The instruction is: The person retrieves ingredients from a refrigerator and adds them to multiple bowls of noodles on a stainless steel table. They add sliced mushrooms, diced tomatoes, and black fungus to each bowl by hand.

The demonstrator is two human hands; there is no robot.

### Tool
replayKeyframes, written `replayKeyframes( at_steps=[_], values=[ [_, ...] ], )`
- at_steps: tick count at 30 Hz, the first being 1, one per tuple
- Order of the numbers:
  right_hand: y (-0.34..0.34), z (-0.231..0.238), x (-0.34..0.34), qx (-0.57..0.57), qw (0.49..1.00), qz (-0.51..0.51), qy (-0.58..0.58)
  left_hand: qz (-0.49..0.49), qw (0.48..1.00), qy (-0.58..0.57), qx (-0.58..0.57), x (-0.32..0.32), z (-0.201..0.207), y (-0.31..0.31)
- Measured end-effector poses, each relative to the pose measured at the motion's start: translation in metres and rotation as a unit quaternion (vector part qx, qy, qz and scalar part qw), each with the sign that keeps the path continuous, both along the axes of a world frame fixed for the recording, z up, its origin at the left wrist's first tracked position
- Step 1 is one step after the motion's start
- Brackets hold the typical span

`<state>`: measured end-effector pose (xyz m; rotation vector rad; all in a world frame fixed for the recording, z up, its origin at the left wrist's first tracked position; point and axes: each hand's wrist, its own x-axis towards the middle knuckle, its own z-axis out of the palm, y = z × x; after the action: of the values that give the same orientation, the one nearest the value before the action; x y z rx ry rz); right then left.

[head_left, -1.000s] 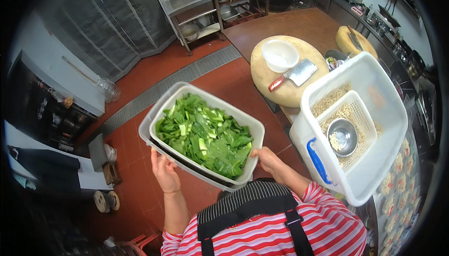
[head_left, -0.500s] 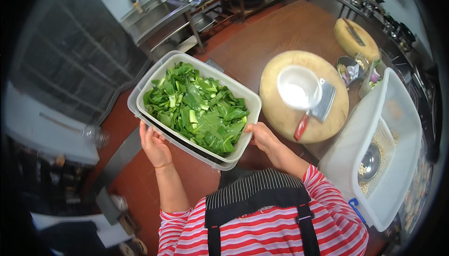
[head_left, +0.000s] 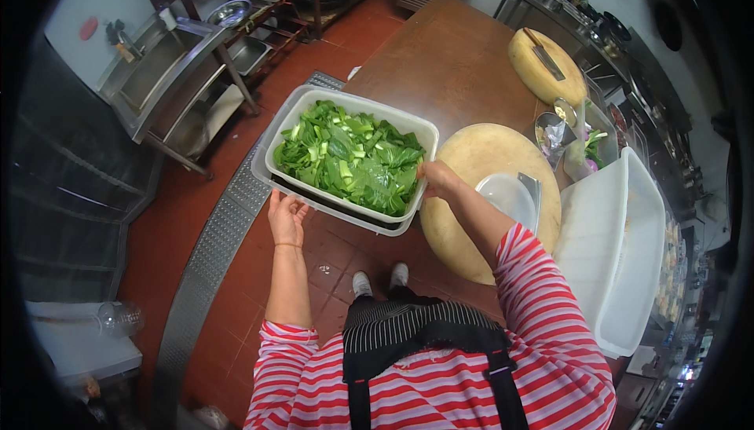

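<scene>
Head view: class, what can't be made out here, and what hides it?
In the head view:
Chopped leafy greens: lower layers, hidden by the top leaves.
Right hand: some fingers, hidden by the nested tubs.
Cleaver: handle, hidden behind the right striped sleeve.
Large white tub: its floor, hidden by its near wall.

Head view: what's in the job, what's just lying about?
Likely in the job: chopped greens; inner tub; outer tub; left hand, at the outer tub's near edge; right hand, at the inner tub's right end.

Likely idle: near chopping board, with white bowl and cleaver; far chopping board, with knife; large white bin.
</scene>
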<state>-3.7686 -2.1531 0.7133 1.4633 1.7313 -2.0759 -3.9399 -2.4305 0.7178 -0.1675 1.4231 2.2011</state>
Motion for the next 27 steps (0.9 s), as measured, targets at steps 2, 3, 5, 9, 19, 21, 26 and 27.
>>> replayKeyframes(
  at_steps=[2, 3, 5, 9, 19, 21, 26, 27],
  values=[
    [0.026, -0.003, -0.014, 0.003, 1.000, 0.012, 0.002, -0.022, 0.999, 0.024, 0.041, -0.004, -0.006, 0.015],
    [0.035, -0.001, -0.021, 0.010, 0.999, 0.026, -0.022, -0.032, 0.996, 0.055, 0.063, -0.006, -0.003, 0.023],
    [0.051, 0.012, -0.032, 0.026, 0.997, 0.058, -0.051, -0.007, 1.000, 0.008, -0.008, -0.004, 0.008, 0.033],
    [0.078, 0.055, -0.051, 0.037, 0.985, 0.130, -0.107, -0.006, 0.999, -0.003, -0.037, 0.001, 0.020, 0.050],
    [0.104, 0.108, -0.053, 0.066, 0.994, 0.005, 0.092, -0.016, 0.993, 0.002, -0.114, -0.015, 0.002, 0.062],
    [0.120, 0.112, -0.042, 0.054, 0.991, -0.031, 0.122, -0.080, 0.985, -0.039, -0.145, -0.013, 0.004, 0.070],
    [0.181, 0.121, -0.030, 0.024, 0.979, -0.112, 0.169, -0.162, 0.947, -0.141, -0.239, -0.011, 0.001, 0.099],
    [0.193, 0.118, -0.032, 0.007, 0.974, -0.136, 0.182, -0.149, 0.953, -0.166, -0.206, -0.014, 0.000, 0.102]
  ],
)
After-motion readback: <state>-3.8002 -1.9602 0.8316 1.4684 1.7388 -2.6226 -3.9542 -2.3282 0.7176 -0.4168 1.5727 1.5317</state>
